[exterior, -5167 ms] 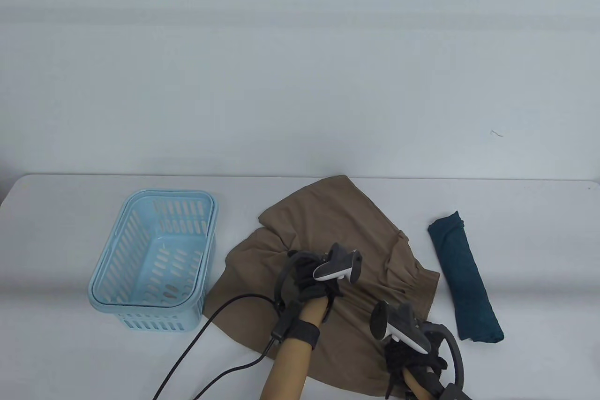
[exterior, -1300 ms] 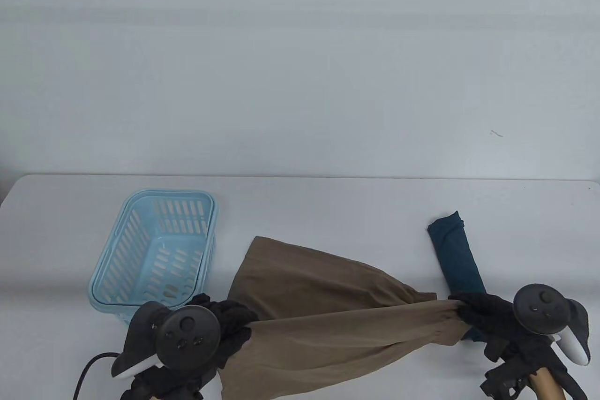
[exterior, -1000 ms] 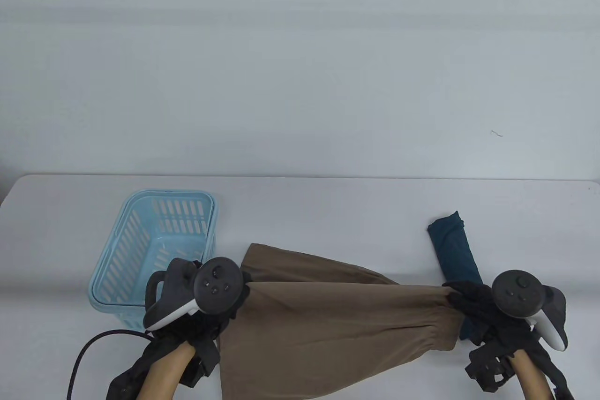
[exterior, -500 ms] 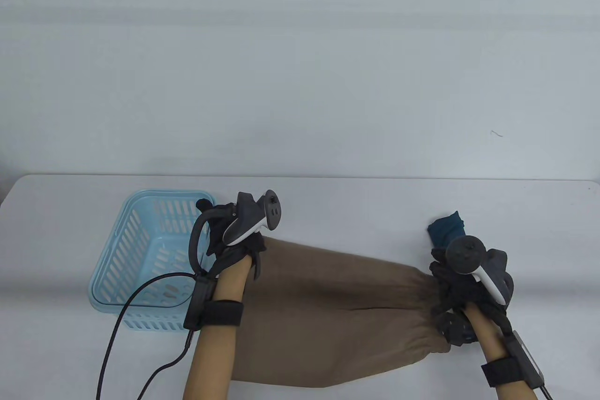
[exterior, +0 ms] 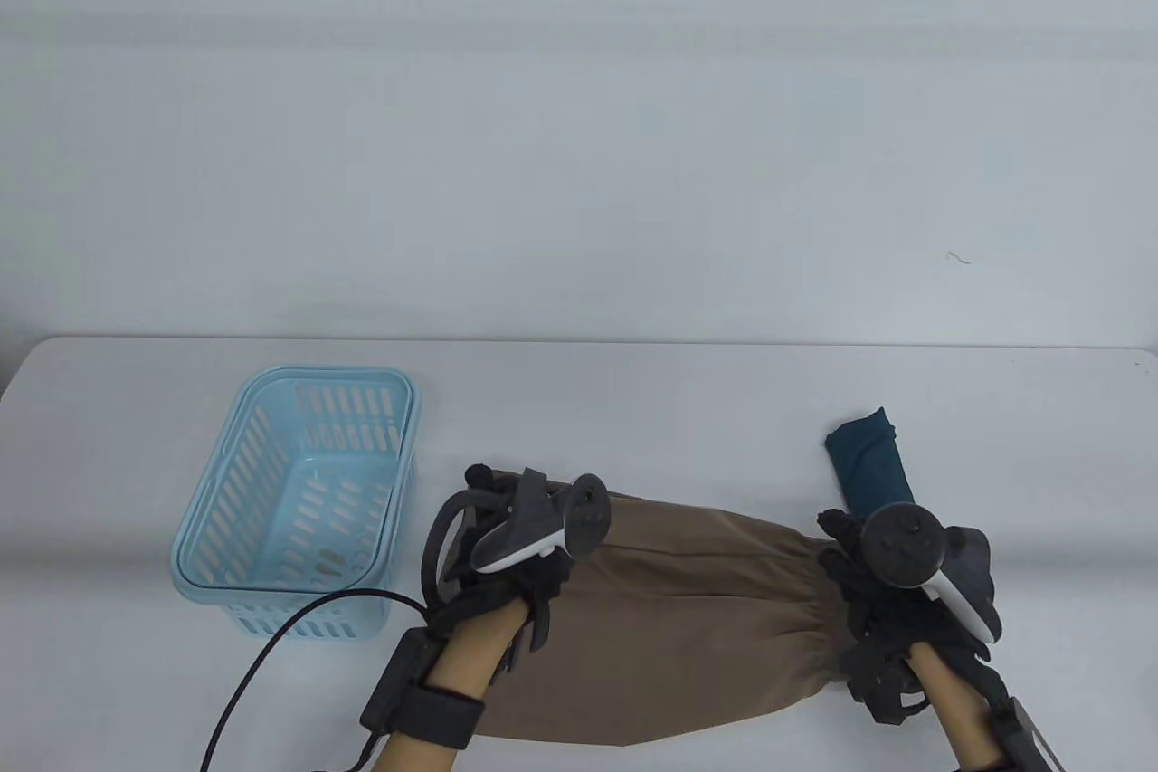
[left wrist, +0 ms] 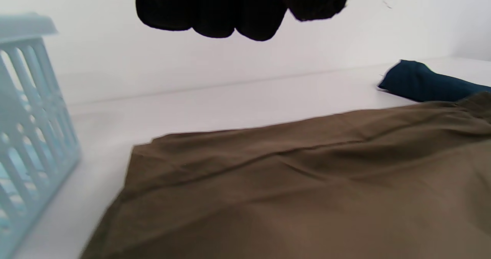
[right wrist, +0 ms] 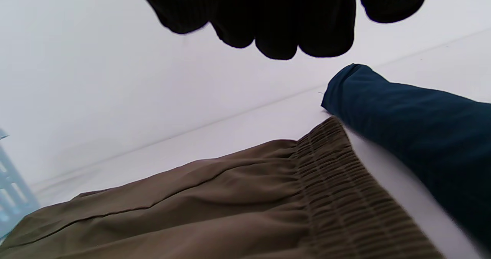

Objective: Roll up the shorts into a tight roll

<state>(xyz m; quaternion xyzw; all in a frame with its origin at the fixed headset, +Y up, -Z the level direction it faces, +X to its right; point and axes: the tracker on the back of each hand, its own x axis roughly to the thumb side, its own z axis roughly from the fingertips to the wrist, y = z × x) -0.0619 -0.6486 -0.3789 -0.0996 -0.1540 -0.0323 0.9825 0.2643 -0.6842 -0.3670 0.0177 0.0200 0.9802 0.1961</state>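
The brown shorts (exterior: 688, 618) lie flat across the table near its front edge, with the elastic waistband (right wrist: 337, 190) at the right end. My left hand (exterior: 493, 537) hovers over the shorts' left end. Its gloved fingers (left wrist: 238, 17) hang free above the cloth (left wrist: 307, 193) and hold nothing. My right hand (exterior: 859, 577) is over the waistband end. Its fingers (right wrist: 284, 21) also hang clear of the cloth (right wrist: 215, 213), with nothing in them.
A light blue slatted basket (exterior: 210, 469) stands left of the shorts and shows at the left edge of the left wrist view (left wrist: 30, 117). A rolled dark teal garment (exterior: 870, 464) lies just right of the waistband (right wrist: 414, 128). A black cable (exterior: 271, 654) runs from my left wrist.
Both hands held the shorts stretched in the air, swung them forward and laid them flat. Now both hands have let go and drawn back a little toward the front edge.
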